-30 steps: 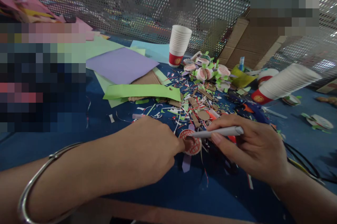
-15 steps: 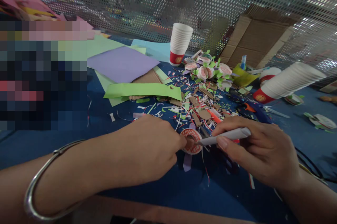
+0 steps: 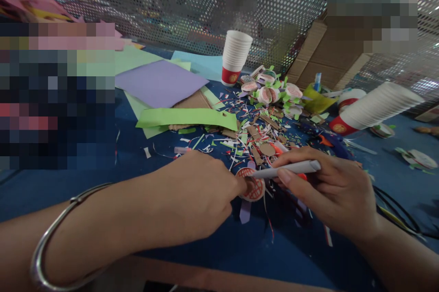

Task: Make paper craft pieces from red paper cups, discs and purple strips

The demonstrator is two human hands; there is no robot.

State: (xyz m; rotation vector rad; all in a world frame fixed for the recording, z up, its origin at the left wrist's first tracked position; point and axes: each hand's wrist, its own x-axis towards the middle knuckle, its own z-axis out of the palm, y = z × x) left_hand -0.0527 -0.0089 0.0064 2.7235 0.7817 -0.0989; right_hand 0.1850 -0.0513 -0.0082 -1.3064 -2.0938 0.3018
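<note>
My left hand (image 3: 202,196) is closed, its fingertips pressed on the left side of a small round paper disc (image 3: 255,190) with a red grid drawn on it. Purple paper tabs (image 3: 244,212) stick out from the disc at top and bottom. Between the thumb and fingers of my right hand (image 3: 329,191) is a grey marker pen (image 3: 291,170), its tip at the upper part of the disc. The left fingers hide part of the disc, and whether they grip its edge or only press it down I cannot tell.
Paper and cardboard scraps (image 3: 260,132) spread behind the disc. A green paper strip (image 3: 187,118) and a purple sheet (image 3: 161,82) lie left of them. One cup stack (image 3: 236,56) stands; another (image 3: 377,107) leans at right. Finished-looking discs (image 3: 269,93) are heaped near a cardboard box (image 3: 325,59).
My right hand has shifted slightly left, taking the marker tip from the disc's right side to its upper part. The left hand stays nearly in place on the disc.
</note>
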